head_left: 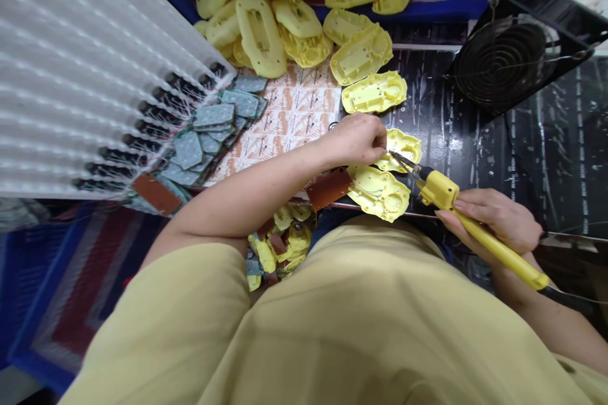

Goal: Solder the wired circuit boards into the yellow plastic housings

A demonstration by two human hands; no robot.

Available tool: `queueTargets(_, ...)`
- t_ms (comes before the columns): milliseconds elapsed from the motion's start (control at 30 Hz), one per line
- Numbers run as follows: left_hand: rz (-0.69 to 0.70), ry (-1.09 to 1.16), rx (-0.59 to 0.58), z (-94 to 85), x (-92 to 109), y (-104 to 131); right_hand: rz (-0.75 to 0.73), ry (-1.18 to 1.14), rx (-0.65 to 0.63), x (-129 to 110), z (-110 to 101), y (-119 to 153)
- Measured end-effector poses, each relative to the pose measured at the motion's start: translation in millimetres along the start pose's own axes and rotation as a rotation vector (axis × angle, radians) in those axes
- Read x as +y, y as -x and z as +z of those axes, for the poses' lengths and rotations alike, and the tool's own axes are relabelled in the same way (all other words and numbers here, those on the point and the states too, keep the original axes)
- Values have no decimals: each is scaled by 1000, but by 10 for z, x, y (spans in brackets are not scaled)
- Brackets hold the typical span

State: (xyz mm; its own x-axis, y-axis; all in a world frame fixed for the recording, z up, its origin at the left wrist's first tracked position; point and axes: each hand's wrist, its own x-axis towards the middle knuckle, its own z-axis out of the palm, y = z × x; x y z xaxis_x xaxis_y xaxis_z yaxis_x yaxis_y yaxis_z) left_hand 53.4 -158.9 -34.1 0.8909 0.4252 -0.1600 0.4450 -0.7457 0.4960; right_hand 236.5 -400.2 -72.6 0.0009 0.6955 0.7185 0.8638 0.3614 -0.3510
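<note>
My right hand (501,218) is wrapped round the handle of a yellow soldering iron (441,190), its dark metal tip pointing left toward my other hand. My left hand (360,139) is closed, fingertips pinched close to that tip; whatever they hold is hidden. Under the tip lies a yellow plastic shell (406,147), partly covered by my left hand. Nearer to me is a second yellow shell (382,193) with thin wires across it and a brown circuit board (329,188) at its left edge. Beyond my left hand another yellow shell (374,92) lies open side up.
A fan (506,60) stands at the back right. Yellow shells (261,35) are heaped at the back, by a blue-rimmed bin (441,9). Wired circuit boards (213,115) lie beside a white ridged panel (104,76) on the left. Below the table edge are yellow parts (285,247).
</note>
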Motion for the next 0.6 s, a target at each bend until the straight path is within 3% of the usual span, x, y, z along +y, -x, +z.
queueTargets(367, -62, 6, -41, -36, 55, -8, -59, -21, -42, -2, -63, -86)
queueTargets(467, -47, -32, -44, -29, 39, -11, -9, -18, -59, 18, -94, -69)
queueTargets(600, -14, -25, -28, -25, 24, -9, 169, -41, 59, 66, -158, 24)
